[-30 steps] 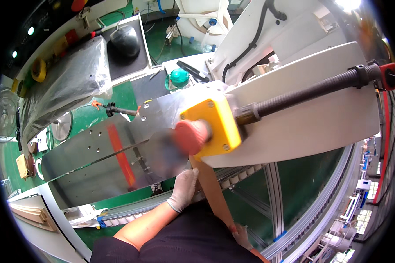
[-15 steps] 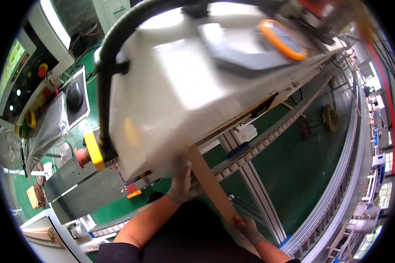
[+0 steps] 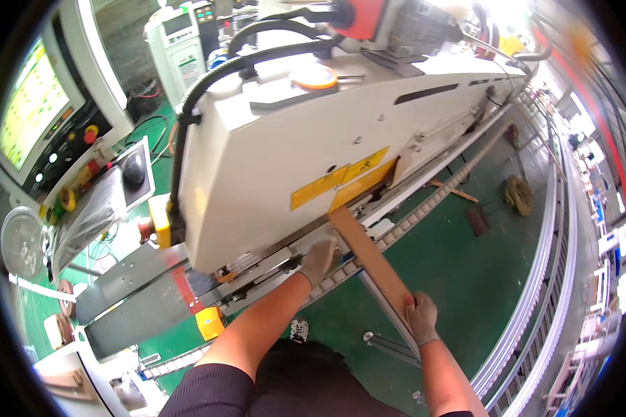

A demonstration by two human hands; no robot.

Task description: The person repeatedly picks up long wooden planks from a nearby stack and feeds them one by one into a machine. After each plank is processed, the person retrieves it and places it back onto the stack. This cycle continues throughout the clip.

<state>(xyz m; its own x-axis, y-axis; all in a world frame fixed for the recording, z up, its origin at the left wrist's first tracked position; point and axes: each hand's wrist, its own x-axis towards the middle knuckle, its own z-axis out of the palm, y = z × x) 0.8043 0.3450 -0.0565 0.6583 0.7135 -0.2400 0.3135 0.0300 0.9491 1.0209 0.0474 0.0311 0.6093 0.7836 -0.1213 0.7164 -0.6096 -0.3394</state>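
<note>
A long, flat brown board slants from the lower edge of a white machine housing down toward my right side. My right hand, in a pale glove, is closed around its near part, thumb on the top face. My left hand, also gloved, lies at the machine's front rail, just left of the board's far end. Its fingers look stretched toward the board; whether they touch it I cannot tell. The far tip of the board sits against the housing below yellow labels.
A roller track runs along the machine's front. To the left are a control screen, a mouse and a red stop button on a yellow box. Metal conveyor rails curve along the right. A yellow pedal-like box sits low at left.
The view has shifted back from the housing. Both hands and the board now appear farther right and higher, the board's far end up at the yellow labels. My right hand keeps its grip.
</note>
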